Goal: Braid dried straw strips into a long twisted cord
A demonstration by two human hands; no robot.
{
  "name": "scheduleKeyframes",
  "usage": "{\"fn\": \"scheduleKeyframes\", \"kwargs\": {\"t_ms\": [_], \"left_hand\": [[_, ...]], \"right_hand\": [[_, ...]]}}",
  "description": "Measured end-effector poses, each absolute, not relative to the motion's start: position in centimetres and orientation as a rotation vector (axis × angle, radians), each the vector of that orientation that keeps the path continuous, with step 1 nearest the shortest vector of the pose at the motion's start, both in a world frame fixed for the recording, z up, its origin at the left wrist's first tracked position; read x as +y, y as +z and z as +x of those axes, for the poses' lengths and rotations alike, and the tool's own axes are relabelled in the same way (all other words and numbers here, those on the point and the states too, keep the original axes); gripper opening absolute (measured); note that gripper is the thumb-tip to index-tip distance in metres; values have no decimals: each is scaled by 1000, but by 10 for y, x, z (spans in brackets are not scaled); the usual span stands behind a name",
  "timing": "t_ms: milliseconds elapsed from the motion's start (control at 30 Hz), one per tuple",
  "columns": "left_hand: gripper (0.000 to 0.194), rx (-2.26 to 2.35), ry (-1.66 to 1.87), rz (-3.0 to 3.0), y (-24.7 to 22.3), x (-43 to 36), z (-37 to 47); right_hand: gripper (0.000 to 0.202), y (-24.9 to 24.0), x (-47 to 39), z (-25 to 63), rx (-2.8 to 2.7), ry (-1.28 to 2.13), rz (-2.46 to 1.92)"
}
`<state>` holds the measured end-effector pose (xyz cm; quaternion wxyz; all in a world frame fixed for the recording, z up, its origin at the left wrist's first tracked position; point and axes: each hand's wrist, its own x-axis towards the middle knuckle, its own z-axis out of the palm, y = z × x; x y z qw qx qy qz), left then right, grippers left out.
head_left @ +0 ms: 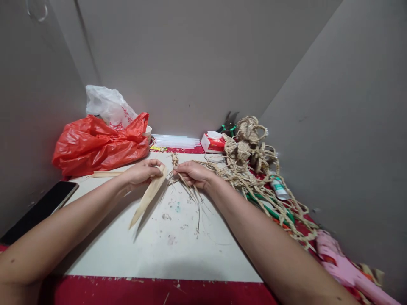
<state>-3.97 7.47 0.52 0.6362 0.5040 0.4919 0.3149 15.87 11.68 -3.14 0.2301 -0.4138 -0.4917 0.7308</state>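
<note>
My left hand pinches a broad, pale dried leaf strip near its upper end; its pointed tip hangs toward me over the white board. Close beside it, my right hand is closed on thin dried fibre strands, whose loose ends trail down onto the board. Just beyond the hands lies a short braided piece of the same straw-coloured fibre. Whether the strands in my right hand join that braid is hard to make out, as the fingers cover the spot.
Braided cords are heaped at right, by a tissue box, green-handled cutters, a small tube and a pink object. At left are a red plastic bag and a phone. Clear sticks lie by the grey wall.
</note>
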Motion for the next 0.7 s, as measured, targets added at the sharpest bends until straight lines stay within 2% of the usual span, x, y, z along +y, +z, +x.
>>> {"fn": "scheduleKeyframes", "kwargs": {"t_ms": [167, 333, 533, 700], "left_hand": [[20, 1075, 751, 1097, -8, 90, -19], [17, 1129, 809, 1086, -20, 91, -11], [15, 1163, 845, 1094, -28, 92, -9], [13, 1153, 851, 1135, -32, 93, -8]], "right_hand": [[17, -31, 115, 158, -1347, 1978, -1109], [33, -33, 115, 158, -1355, 1934, -1133], [27, -33, 113, 157, -1417, 1881, -1131], [37, -32, 110, 155, -1441, 1843, -1161]]}}
